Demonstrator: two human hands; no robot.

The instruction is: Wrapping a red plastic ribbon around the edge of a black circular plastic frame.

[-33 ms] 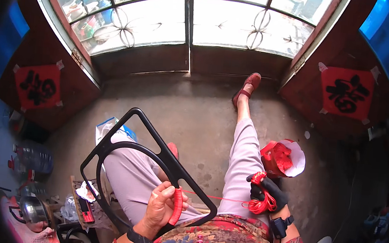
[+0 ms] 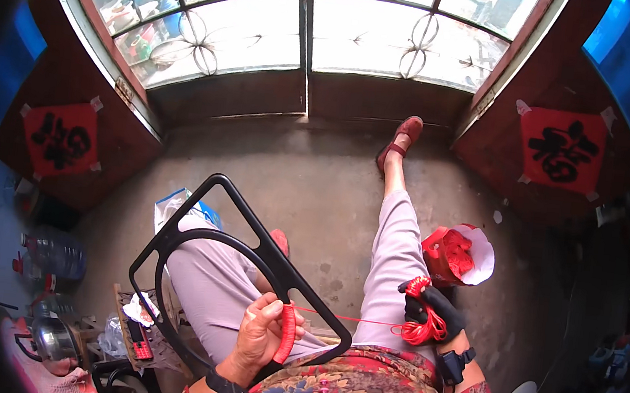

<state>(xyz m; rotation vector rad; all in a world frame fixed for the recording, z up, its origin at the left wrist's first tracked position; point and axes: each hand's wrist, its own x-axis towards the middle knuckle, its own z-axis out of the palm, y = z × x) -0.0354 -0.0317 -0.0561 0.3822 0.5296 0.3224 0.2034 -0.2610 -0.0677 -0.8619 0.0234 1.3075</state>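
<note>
A black frame (image 2: 273,257) with a rounded outline and a curved inner bar lies tilted across my lap, over the left leg. Red cord is wound in tight turns around part of its inner bar, forming a red wrapped section (image 2: 286,335). My left hand (image 2: 257,338) is closed on the bar there, thumb and fingertips pinching at the top of the windings. From that spot a single strand of red cord (image 2: 348,319) runs taut to the right. My right hand (image 2: 447,309), in a black glove, grips a looped bundle of red cord (image 2: 425,332) above my right thigh.
A red container with a white inside (image 2: 482,261) and red material in it stands beside my right knee. At lower left, a small stand holds a red phone (image 2: 140,345), near a metal kettle (image 2: 58,342) and large plastic bottles (image 2: 59,255). Glazed doors (image 2: 226,91) close off the far side.
</note>
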